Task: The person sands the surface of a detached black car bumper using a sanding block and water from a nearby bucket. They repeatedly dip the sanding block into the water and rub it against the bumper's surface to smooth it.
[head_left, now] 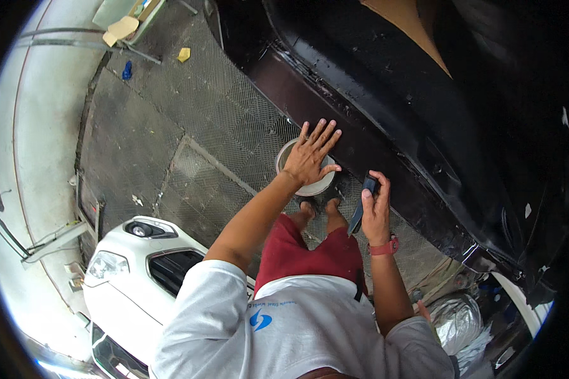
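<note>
The splayed left hand (307, 160) seemingly checks the long dark-maroon metal panel (359, 146); the right hand (377, 211), apart, grips a narrow black tool (356, 220), likely needing steadying next.

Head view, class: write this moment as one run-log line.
left hand: spread over dark panel, contact unclear | right hand: holding dark tool | below left hand: pale round bucket | picture's lower left: white car front
</note>
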The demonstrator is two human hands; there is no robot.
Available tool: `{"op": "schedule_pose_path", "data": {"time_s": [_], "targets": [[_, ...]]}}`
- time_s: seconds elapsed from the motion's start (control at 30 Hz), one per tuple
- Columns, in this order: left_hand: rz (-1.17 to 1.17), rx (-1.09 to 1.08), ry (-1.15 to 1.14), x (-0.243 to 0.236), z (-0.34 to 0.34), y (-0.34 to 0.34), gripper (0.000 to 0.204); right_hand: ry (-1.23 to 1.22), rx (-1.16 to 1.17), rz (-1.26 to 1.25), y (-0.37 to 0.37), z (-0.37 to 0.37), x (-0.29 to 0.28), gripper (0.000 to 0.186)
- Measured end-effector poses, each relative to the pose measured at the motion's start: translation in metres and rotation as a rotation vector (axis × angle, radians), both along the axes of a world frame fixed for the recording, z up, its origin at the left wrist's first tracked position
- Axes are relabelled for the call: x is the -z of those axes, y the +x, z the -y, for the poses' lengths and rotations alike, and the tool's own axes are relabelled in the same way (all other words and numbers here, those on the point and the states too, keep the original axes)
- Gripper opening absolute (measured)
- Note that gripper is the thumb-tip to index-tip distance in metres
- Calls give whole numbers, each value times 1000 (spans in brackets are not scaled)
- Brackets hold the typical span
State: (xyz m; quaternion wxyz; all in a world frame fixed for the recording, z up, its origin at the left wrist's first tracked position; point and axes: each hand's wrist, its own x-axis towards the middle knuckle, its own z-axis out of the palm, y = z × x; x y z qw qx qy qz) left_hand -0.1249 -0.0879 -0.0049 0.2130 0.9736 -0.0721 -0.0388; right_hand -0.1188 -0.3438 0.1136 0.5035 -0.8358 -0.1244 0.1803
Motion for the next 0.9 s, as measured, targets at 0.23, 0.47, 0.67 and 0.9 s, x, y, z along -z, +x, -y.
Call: {"op": "schedule_pose_path", "data": {"time_s": [0.23,0.47,0.67,0.9], "targets": [[0,33,94,-9,-52,41,95,-64,24,31,18,-8,6,44],[8,213,273,-13,-176,78,95,33,343,-132,-4,-111,11,51],[-114,381,579,-41,-248,106,104,56,453,-166,-28,-228,8,56],[-39,753,1043,-70,-296,143,107,42,698,-168,-75,-262,3,55]]}}
